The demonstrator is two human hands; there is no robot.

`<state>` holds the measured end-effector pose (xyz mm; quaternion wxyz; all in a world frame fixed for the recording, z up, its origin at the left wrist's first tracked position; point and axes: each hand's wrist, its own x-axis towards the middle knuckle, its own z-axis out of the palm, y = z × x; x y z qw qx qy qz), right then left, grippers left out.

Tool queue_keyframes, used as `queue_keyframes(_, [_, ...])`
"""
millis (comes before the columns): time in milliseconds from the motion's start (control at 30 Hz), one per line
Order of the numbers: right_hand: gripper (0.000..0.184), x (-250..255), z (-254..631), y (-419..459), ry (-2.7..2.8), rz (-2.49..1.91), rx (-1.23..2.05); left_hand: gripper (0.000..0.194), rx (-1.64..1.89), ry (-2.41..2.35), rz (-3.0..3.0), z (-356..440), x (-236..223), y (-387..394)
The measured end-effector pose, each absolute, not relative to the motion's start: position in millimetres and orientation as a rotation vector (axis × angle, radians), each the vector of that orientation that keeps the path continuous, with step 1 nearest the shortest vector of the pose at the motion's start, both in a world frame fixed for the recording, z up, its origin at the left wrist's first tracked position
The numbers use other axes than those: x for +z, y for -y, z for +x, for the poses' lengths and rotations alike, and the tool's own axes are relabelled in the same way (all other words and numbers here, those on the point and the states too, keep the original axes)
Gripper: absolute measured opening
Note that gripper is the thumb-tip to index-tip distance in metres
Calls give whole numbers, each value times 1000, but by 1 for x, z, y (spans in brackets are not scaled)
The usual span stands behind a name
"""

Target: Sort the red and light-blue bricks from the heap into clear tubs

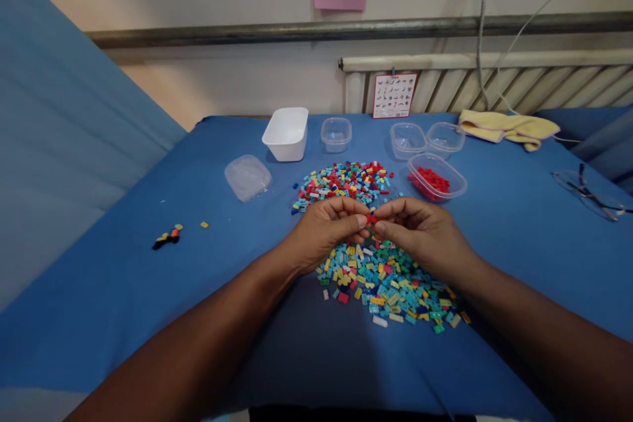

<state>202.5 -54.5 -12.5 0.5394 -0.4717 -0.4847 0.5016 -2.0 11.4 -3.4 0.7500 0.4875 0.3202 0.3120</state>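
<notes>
Over the middle of the table, my left hand [335, 227] and my right hand [420, 227] meet fingertip to fingertip. Both pinch small red toy bricks [371, 219]; whether it is one piece or two joined cannot be made out. Behind my hands lies a mixed pile of small bricks [341, 178], many of them red. Closer to me spreads a second pile [395, 280], mostly blue, yellow and green. To the right of my right hand, a clear plastic tub [457, 186] contains red bricks [431, 179].
Along the back stand a white tub [285, 135] and clear tubs [336, 134], [408, 140], [445, 138]. A clear lid [248, 178] lies left. Far left is a small black, yellow and orange brick figure [167, 238]. Right are a yellow cloth [509, 126] and glasses [591, 196].
</notes>
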Motion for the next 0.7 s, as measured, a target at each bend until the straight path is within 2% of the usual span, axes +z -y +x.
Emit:
queue_keyframes(233, [28, -12, 202, 55, 1156, -1146, 1196, 29, 773, -804, 1307, 2, -3, -6])
queue_keyframes(467, [20, -13, 202, 57, 1222, -1134, 1119, 17, 801, -864, 1479, 2, 1, -3])
queue_keyframes(700, [14, -18, 202, 61, 1314, -1198, 958, 16, 791, -874, 1472, 3, 2, -2])
